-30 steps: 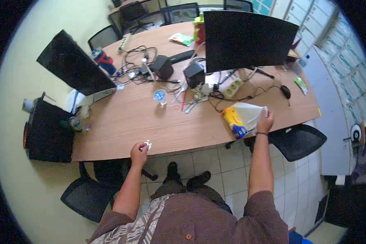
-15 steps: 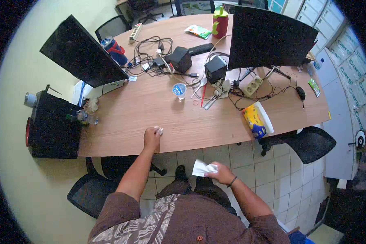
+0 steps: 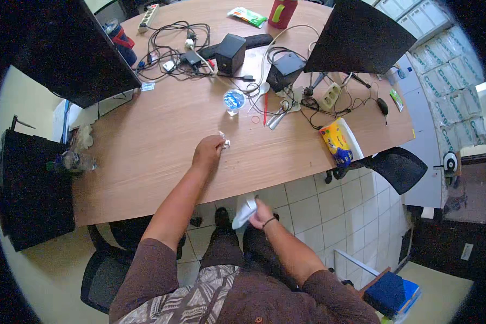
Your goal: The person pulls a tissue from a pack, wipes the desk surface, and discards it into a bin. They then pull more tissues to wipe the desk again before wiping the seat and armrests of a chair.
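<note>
On the tabletop, my left hand is closed round a crumpled white tissue, pressed to the wood, with small crumbs just to its right. Below the front edge, my right hand grips a folded white tissue that hangs over the floor, slightly blurred. A clear plastic cup with a blue lid stands beyond my left hand. Right of the cup lie a red straw-like stick, a white spoon and a rubber band. A yellow and blue tissue pack sits near the front edge.
Two monitors flank the wooden table. Tangled cables, black speakers and a power strip occupy the far side. A plastic bottle lies at left. Chairs stand by the front edge.
My left hand has slid forward across the table, closer to the cup, with the crumpled tissue. My right hand has moved left and nearer the table edge, its tissue now tilted. The camera view has shifted.
</note>
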Available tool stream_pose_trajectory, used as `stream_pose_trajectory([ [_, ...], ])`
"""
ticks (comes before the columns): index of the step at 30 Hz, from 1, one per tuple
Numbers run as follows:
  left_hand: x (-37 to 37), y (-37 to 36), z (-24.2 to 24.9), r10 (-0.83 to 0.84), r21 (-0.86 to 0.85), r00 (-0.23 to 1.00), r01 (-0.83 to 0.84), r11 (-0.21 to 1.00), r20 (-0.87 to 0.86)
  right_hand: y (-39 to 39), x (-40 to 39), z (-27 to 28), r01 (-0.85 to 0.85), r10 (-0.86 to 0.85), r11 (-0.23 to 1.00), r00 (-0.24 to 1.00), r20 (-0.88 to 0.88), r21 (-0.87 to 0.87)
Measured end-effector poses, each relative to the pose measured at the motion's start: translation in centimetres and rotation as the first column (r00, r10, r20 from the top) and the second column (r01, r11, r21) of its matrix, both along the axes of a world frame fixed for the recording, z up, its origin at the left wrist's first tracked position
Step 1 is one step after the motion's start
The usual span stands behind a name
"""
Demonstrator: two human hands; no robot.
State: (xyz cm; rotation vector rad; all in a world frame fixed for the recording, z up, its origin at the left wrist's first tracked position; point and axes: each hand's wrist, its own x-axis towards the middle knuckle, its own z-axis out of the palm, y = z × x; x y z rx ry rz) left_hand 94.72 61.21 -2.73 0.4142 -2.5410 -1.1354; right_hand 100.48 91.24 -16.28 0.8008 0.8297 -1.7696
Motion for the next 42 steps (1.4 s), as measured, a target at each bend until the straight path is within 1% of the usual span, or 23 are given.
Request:
stream_pose_trajectory([
  [1, 0.1, 0.2, -0.2, 0.013, -0.020, 0.999, -0.014, 1.000, -0.049, -0.8, 0.2, 0.6, 0.002, -0.002, 1.000, 1.000, 0.002, 0.003],
  [3, 0.3, 0.5, -0.4, 0.000, -0.019, 0.999, -0.001, 1.000, -0.034, -2.8, 0.1, 3.7, 0.170, -0.186, 0.947, 0.982, -0.031, -0.274],
  [5, 0.5, 1.4, 0.2, -0.011, -0.024, 1.000, 0.010, 1.000, -0.026, -4.7, -0.2, 6.5, 0.229, -0.242, 0.942, 0.970, -0.024, -0.244],
  [7, 1.2, 3.0, 1.3, 0.070, 0.123, 0.997, -0.072, 0.990, 0.027, -5.9, -0.2, 7.9, 0.449, -0.427, 0.868, 0.893, 0.142, -0.214],
  [8, 1.7, 3.7, 1.9, 0.068, 0.121, 0.997, -0.071, 0.990, 0.029, -6.2, 0.0, 8.3, 0.451, -0.428, 0.866, 0.892, 0.145, -0.215],
  [11, 3.3, 5.8, 2.2, 0.057, 0.129, 0.989, -0.075, 0.989, 0.138, -6.8, 0.3, 8.4, 0.466, -0.448, 0.864, 0.884, 0.132, -0.191],
  [13, 4.6, 7.6, 0.5, 0.002, 0.029, 0.995, -0.005, 1.000, 0.098, -6.9, 0.3, 7.5, 0.539, -0.529, 0.823, 0.842, 0.104, -0.176],
  [14, 5.3, 8.5, 0.2, -0.018, -0.011, 1.000, 0.018, 1.000, 0.025, -6.9, 0.0, 7.2, 0.544, -0.532, 0.819, 0.839, 0.110, -0.183],
  [16, 6.0, 9.7, 0.0, -0.001, 0.002, 1.000, 0.001, 1.000, 0.005, -6.7, -0.1, 7.1, 0.634, -0.639, 0.767, 0.769, -0.027, -0.098],
  [17, 6.2, 10.1, 0.0, 0.023, 0.025, 1.000, -0.022, 0.999, -0.019, -6.7, 0.2, 7.4, 0.642, -0.647, 0.760, 0.763, -0.018, -0.099],
  [19, 6.1, 10.2, 0.2, 0.029, 0.046, 0.999, -0.030, 0.998, 0.019, -6.7, 1.0, 8.2, 0.606, -0.605, 0.795, 0.795, -0.046, 0.030],
  [20, 5.9, 10.2, 0.3, 0.049, 0.072, 0.998, -0.052, 0.996, 0.051, -6.9, 1.1, 8.5, 0.550, -0.552, 0.833, 0.831, -0.062, -0.058],
  [21, 5.8, 10.1, 0.4, 0.046, 0.067, 0.998, -0.050, 0.997, 0.052, -7.2, 1.1, 8.9, 0.552, -0.555, 0.832, 0.830, -0.058, -0.062],
  [23, 6.0, 10.1, 0.3, 0.030, 0.017, 1.000, -0.030, 0.999, 0.001, -7.8, 1.2, 8.8, 0.561, -0.571, 0.817, 0.819, 0.051, 0.134],
  [25, 6.0, 10.1, 0.2, 0.024, 0.015, 1.000, -0.025, 1.000, 0.006, -7.5, 1.9, 4.0, 0.584, -0.592, 0.805, 0.803, 0.069, 0.109],
  [27, 5.8, 10.1, 0.1, 0.024, 0.013, 1.000, -0.024, 1.000, 0.004, -6.8, 1.7, 1.8, 0.527, -0.530, 0.848, 0.843, 0.092, 0.058],
  [30, 6.0, 10.0, -0.4, 0.017, -0.021, 1.000, -0.017, 1.000, 0.022, -7.0, -0.1, 5.7, 0.498, -0.501, 0.865, 0.865, 0.038, 0.066],
  [31, 5.9, 10.0, -0.6, 0.021, -0.005, 1.000, -0.021, 1.000, 0.006, -7.0, -0.2, 5.2, 0.498, -0.500, 0.865, 0.865, 0.044, 0.064],
  [33, 5.9, 9.8, -1.0, 0.028, 0.004, 1.000, -0.028, 1.000, -0.009, -7.0, -0.6, 4.3, 0.537, -0.519, 0.814, 0.844, 0.134, -0.222],
  [34, 5.9, 9.9, -0.9, 0.035, 0.003, 0.999, -0.035, 0.999, -0.011, -7.1, -0.6, 4.0, 0.536, -0.517, 0.815, 0.844, 0.140, -0.223],
  [36, 6.0, 10.2, -0.6, 0.042, 0.001, 0.999, -0.042, 0.999, -0.008, -7.3, -0.6, 3.3, 0.534, -0.531, 0.750, 0.838, 0.127, -0.389],
  [39, 6.5, 11.0, -0.6, 0.039, 0.018, 0.999, -0.039, 0.999, -0.013, -6.7, -0.5, 3.6, 0.578, -0.555, 0.685, 0.808, 0.197, -0.444],
  [42, 7.0, 12.0, -1.1, -0.003, -0.035, 1.000, 0.003, 0.999, 0.003, -5.5, -0.4, 5.2, 0.539, -0.538, 0.724, 0.832, 0.139, -0.431],
])
